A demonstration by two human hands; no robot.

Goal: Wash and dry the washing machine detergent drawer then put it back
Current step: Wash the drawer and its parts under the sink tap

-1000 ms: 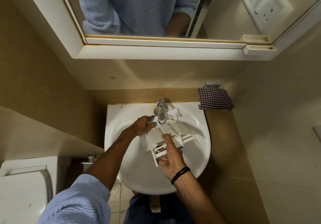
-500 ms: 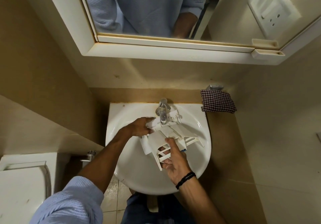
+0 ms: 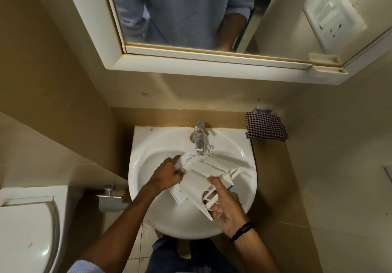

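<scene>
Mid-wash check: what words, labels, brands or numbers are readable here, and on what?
None can be read.
White plastic detergent drawer: no legible marking.
Black wristband: faint mark, too blurred to read.
White switch plate: no lettering shows.

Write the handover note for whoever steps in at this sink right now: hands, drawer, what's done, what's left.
Left hand grips the detergent drawer at its far left end. Right hand grips the near ribbed end, thumb on top.
Drawer is held tilted over the sink, just below the tap; whether water runs is unclear.
Checked cloth lies on the ledge right of the sink.
Done: drawer out, at the sink. Left: finish washing, dry it, refit it in the machine.
</scene>
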